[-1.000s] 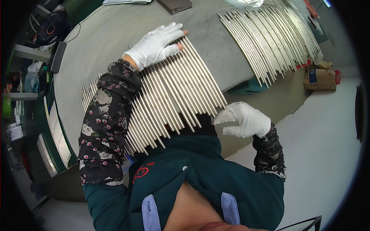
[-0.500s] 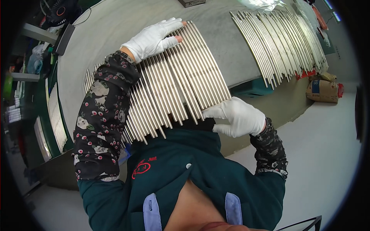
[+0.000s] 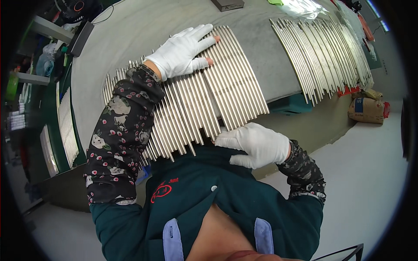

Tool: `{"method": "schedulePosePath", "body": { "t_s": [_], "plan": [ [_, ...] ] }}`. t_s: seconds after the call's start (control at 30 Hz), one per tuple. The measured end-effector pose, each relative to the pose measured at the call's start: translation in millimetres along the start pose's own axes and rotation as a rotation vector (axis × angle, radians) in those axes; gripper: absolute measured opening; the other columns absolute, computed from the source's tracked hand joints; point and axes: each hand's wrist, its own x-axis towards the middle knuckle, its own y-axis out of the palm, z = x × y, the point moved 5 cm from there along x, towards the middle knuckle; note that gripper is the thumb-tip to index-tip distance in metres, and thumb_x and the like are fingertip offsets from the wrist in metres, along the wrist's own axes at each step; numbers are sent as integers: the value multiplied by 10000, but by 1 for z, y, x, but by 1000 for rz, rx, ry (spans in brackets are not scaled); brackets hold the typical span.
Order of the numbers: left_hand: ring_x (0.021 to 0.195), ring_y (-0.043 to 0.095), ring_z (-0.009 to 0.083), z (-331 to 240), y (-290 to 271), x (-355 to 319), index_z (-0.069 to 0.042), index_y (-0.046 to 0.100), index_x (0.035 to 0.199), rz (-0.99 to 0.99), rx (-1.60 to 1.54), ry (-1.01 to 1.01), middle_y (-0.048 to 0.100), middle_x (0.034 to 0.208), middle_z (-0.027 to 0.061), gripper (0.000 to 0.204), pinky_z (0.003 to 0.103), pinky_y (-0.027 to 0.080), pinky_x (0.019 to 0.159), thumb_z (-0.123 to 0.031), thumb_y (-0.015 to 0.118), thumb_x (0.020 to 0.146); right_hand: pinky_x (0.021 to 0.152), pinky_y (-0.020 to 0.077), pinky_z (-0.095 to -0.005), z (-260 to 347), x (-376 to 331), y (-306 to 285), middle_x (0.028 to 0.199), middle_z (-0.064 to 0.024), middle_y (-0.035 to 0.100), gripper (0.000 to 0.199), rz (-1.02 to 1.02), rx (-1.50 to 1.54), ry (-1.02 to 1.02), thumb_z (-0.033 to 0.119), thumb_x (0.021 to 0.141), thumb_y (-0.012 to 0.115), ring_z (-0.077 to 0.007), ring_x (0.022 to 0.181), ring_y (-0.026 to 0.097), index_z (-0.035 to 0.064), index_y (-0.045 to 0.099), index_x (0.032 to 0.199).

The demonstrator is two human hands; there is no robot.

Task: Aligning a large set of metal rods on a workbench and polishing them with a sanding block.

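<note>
A wide row of thin silver metal rods (image 3: 204,100) lies side by side on a grey table (image 3: 130,39) in front of me. My left hand (image 3: 185,51), in a white glove, rests flat on the far ends of the rods with fingers spread. My right hand (image 3: 257,143), also in a white glove, presses against the near ends of the rods at the table's edge. My patterned sleeve covers the left part of the row.
A second large row of metal rods (image 3: 322,52) lies to the right on the table. More rods (image 3: 67,126) lie on a lower shelf at left. A brown sack (image 3: 365,111) sits on the floor at right. A dark box (image 3: 226,4) is at the far edge.
My left hand has stayed spread on the far ends of the rods. My right hand has shifted left along the near ends.
</note>
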Motion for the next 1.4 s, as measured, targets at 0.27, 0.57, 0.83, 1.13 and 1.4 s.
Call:
{"method": "schedulePosePath", "body": {
  "t_s": [0.27, 0.57, 0.83, 1.13, 1.4],
  "plan": [
    [1325, 361, 401, -12, 2, 14, -76, 332, 1447, 105, 167, -83, 282, 1500, 208, 707, 478, 321, 1102, -561, 395, 937, 913, 509, -367, 2, -1, 7, 1243, -178, 593, 515, 20, -12, 14, 213, 770, 671, -321, 1058, 616, -7, 574, 1225],
    [1382, 306, 380, 25, -17, -24, -111, 297, 1470, 10, -61, -266, 328, 1493, 210, 744, 445, 262, 1146, -612, 396, 929, 998, 464, -371, 17, 24, 29, 1248, -198, 587, 417, 82, 201, -205, 89, 826, 574, -329, 1170, 561, -17, 574, 1229],
    [1410, 265, 360, 18, -21, -72, -92, 291, 1478, 95, -131, -168, 285, 1518, 199, 809, 452, 224, 1163, -668, 347, 913, 937, 496, -365, 14, 32, 19, 1233, -209, 595, 431, 47, 169, 20, 150, 849, 606, -337, 1064, 616, -13, 563, 1246],
    [1382, 317, 356, -24, -31, -107, -99, 357, 1445, 181, 250, -77, 295, 1515, 183, 716, 539, 276, 1106, -559, 431, 900, 947, 484, -364, 23, 55, 51, 1203, -223, 609, 397, 161, 356, -191, 174, 903, 560, -360, 1070, 609, -33, 558, 1242],
    [1344, 381, 326, -34, -25, -68, -107, 440, 1390, 9, 198, -145, 385, 1469, 137, 635, 493, 326, 1081, -456, 541, 868, 892, 497, -394, 25, 61, 53, 1146, -226, 619, 412, 179, 294, -97, 220, 913, 565, -376, 992, 619, -29, 558, 1241]
  ]
}}
